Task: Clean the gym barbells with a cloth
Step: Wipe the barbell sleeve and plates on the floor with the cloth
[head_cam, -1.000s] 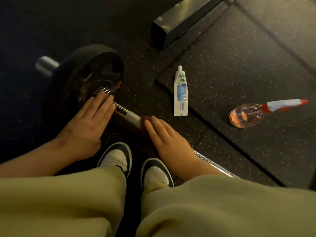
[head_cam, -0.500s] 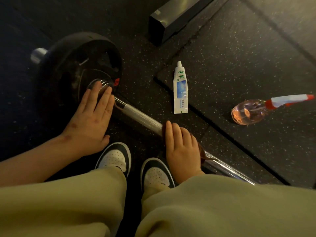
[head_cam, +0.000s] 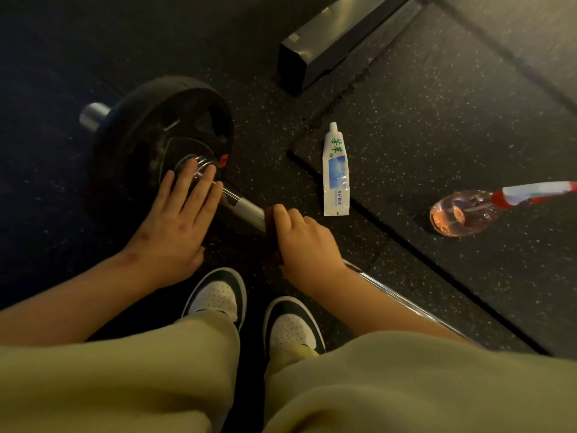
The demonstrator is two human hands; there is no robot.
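The left hand point(head_cam: 175, 226) lies flat, fingers straight, on the floor-lying barbell point(head_cam: 246, 210) beside its weight plate point(head_cam: 150, 126), the right hand point(head_cam: 307, 245) gripping a dark cloth point(head_cam: 269, 217) round the shaft, so a slipping palm could let the bar roll.

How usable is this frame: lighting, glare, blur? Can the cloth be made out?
Head view: dim, warm light, the floor at upper left nearly black; glare on the barbell shaft and the metal beam; little motion blur, yet the dark cloth under the right hand barely shows.
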